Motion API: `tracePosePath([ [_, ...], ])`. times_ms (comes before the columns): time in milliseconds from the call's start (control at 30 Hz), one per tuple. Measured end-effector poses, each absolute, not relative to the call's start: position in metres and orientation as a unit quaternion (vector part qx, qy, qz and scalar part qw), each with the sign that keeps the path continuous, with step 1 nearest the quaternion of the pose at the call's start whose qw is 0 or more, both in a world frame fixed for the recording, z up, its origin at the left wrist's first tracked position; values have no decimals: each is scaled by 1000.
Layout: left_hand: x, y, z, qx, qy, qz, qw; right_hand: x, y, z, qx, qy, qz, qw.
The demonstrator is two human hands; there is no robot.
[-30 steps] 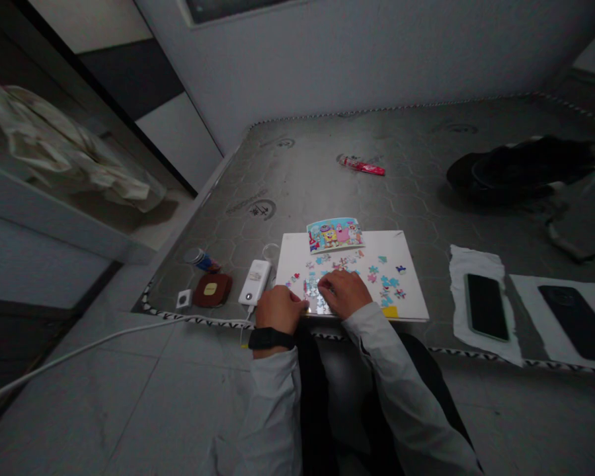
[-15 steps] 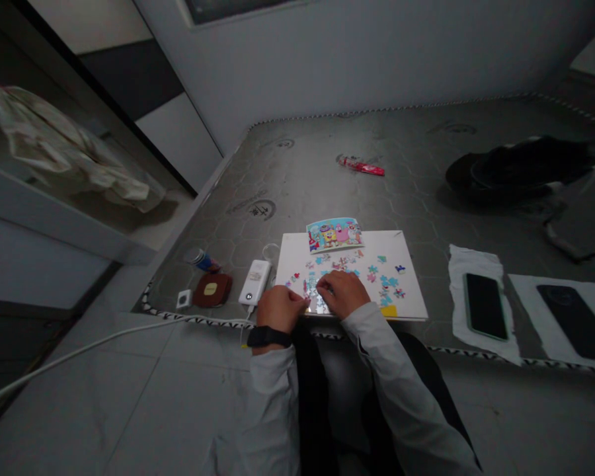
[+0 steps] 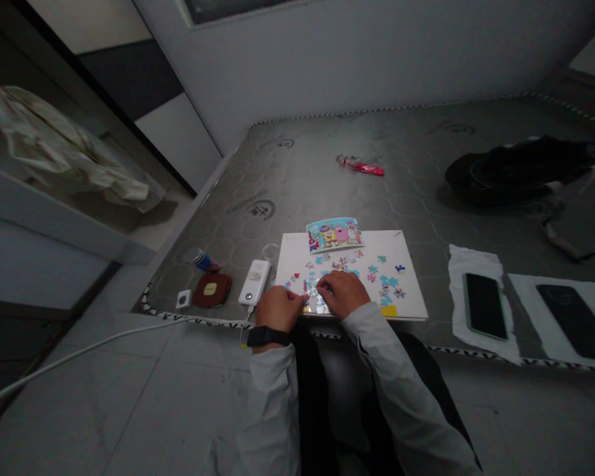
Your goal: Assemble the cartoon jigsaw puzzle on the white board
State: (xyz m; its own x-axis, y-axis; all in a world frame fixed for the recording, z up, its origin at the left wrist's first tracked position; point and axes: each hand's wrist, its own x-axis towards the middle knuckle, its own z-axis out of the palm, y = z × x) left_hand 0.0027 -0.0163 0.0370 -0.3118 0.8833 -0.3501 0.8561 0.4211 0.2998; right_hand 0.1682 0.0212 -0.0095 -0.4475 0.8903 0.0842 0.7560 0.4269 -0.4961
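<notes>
My left hand, with a dark band on its wrist, rests at the near left edge of the white board. Its thumb and forefinger are pinched together on a small jigsaw puzzle piece, which they largely hide. Opposite it, my right hand is bent over the board with its fingers curled together; what lies under the fingertips is hidden. Between both hands sits a joined strip of jigsaw pieces. Loose jigsaw pieces are scattered to the right. A cartoon picture card lies across the board's far edge.
Left of the board are a white power bank with a cable, a brown case, a small white cube and a blue can. On the right, a phone lies on tissue. A red wrapper and black bag lie farther back.
Both hands stay in nearly the same place. My left fingertips have shifted very slightly at the strip's near left side; the other things have not moved.
</notes>
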Motion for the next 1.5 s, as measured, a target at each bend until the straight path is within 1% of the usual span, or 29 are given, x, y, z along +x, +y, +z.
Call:
tracePosePath([
  [300,2,-17,38,533,813,8,233,168,21,-8,-498,-827,200,167],
  [633,3,-15,36,538,812,14,224,168,21,-9,-500,-829,194,158],
  [833,-5,-17,39,519,830,63,195,180,25,-2,-512,-815,195,187],
  [1100,-11,-12,26,490,840,170,160,253,42,-6,-610,-738,168,234],
  [1167,-11,-11,23,486,835,195,170,270,43,-9,-632,-722,156,235],
  [1267,-14,-10,19,486,822,209,213,284,44,-11,-636,-721,163,224],
  [1367,-16,-10,16,486,805,221,260,286,45,-9,-607,-744,198,199],
  [1500,-15,-9,16,476,805,226,271,274,44,-6,-547,-792,219,161],
])
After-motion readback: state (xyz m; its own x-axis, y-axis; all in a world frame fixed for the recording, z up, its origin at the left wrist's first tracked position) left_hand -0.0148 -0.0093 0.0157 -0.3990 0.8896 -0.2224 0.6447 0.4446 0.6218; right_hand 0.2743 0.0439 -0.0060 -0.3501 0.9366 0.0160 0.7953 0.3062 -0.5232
